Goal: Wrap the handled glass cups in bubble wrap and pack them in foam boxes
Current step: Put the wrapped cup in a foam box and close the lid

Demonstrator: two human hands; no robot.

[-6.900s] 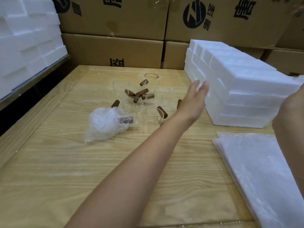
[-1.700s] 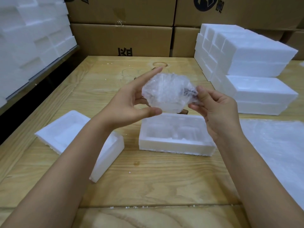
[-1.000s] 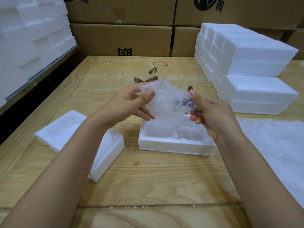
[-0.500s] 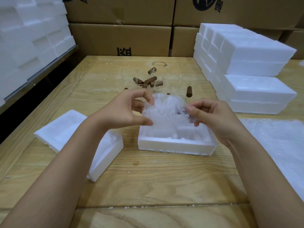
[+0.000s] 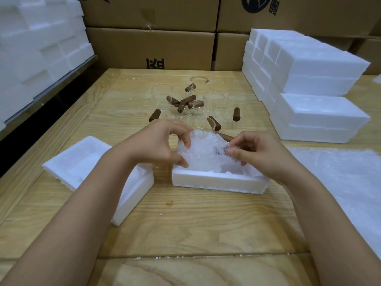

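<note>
Wrapped cup (image 5: 206,151) lowered into foam box (image 5: 216,179); both hands gripping.

Behind the tabletop (image 5: 185,213), a lower cardboard box (image 5: 123,50) carries one black printed character (image 5: 155,64), cut off at the tabletop's edge and unreadable. An upper box (image 5: 309,13) to its right bears a round dark logo (image 5: 254,4) beside a cropped, illegible character.

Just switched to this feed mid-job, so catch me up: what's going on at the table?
A person pinches a bubble-wrapped cup with both hands, the left hand and the right hand, at the mouth of an open foam box on the table. A second foam piece lies to its left. Unwrapped glass cups with brown handles stand behind, and bubble wrap sheets lie to the right.
</note>
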